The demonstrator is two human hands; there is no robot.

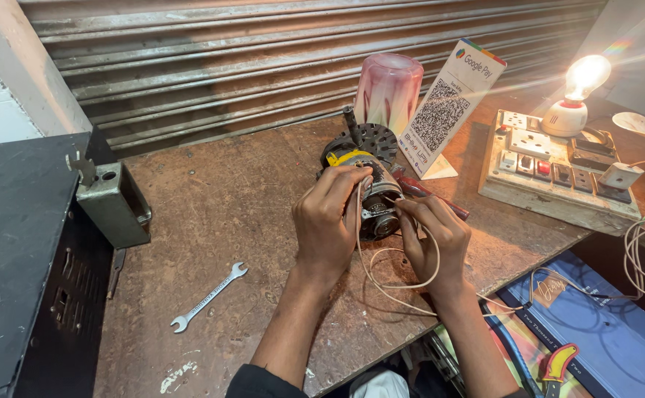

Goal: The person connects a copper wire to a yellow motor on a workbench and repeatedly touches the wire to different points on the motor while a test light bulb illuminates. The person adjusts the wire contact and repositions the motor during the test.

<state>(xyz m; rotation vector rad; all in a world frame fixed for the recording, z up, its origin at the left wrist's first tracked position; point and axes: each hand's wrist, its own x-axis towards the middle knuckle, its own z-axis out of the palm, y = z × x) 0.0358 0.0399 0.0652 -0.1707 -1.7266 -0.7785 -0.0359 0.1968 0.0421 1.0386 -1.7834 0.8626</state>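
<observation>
Small electric motor (pixel 372 193) lying on its side near the middle of the brown surface (pixel 226 206), round ventilated end plate pointing toward the shutter, shaft end facing the body. Left hand (pixel 327 221) wrapped around the motor body, clamped on it from the near side, fingers curled over the top. Right hand (pixel 431 234) just beside it, fingertips pinched on a thin cream wire (pixel 381 280) right where it meets the motor's lower end; rest of that wire looping loose over the surface edge. Best bet for this bit, judging from the grip: keep the left hand firm so the round housing can't roll, and work the wire with fingertips only, close to the terminal, no yanking on the loop. Worth keeping slack in the lead so nothing strains at the joint. Red-handled screwdriver (pixel 433 197) tucked right behind the right hand, easy to knock. Open-ended spanner (pixel 209 297) well apart on the left, grey metal box (pixel 113 203) further left. Switchboard (pixel 558 166) with a lit bulb (pixel 584 77) off to the right, so watch loose wire ends near those sockets. Pink glass shade (pixel 388 88) and a white code stand (pixel 447 107) behind the motor.
</observation>
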